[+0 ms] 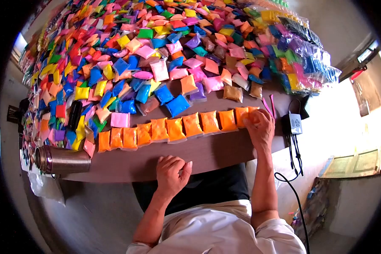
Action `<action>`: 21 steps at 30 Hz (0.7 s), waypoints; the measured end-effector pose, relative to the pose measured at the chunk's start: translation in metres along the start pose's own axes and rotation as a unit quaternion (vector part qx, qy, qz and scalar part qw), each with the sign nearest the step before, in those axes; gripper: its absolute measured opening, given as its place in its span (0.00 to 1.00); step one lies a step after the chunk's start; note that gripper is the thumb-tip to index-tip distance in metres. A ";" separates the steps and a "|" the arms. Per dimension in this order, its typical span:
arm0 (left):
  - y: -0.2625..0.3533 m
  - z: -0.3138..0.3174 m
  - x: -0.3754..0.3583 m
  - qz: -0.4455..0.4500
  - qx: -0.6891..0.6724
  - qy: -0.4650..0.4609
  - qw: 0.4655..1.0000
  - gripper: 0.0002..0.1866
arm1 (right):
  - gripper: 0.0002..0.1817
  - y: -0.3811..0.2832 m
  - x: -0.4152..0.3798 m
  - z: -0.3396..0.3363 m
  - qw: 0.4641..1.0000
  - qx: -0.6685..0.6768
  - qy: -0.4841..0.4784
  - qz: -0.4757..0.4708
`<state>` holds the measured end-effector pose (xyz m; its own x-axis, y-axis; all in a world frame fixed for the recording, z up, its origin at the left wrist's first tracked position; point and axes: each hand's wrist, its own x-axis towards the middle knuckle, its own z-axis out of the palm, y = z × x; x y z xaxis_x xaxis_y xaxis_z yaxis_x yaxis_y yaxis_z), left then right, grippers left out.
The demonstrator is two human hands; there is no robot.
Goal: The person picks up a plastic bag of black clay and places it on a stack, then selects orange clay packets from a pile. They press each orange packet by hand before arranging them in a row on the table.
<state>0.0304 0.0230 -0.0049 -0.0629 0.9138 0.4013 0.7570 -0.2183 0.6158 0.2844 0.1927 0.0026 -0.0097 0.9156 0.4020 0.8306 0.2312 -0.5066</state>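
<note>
A row of small orange packets (192, 124) lies side by side across the brown table (190, 154). At the row's right end my right hand (260, 129) is closed with its fingers on an orange packet (241, 114), partly hiding it and the one beside it. My left hand (171, 174) rests by the table's front edge, below the middle of the row. Its fingers are curled in and nothing shows in them. A gap of bare table separates it from the packets.
A large heap of coloured packets (146, 51) covers the back and left. Clear bags of packets (309, 67) stand at the back right. A metal flask (67, 159) lies at the left edge. Pink strips (270, 106) and a small boxed device (295, 123) with cables are at the right.
</note>
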 end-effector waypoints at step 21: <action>-0.002 0.000 -0.004 0.005 -0.003 0.035 0.999 0.15 | 0.15 -0.096 -0.017 0.028 0.976 0.079 -0.090 -0.182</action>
<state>0.0292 0.0200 -0.0076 -0.1006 0.8858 0.4530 0.7541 -0.2291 0.6156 0.1893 0.1644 0.0226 -0.3974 0.8026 0.4450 0.6576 0.5872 -0.4719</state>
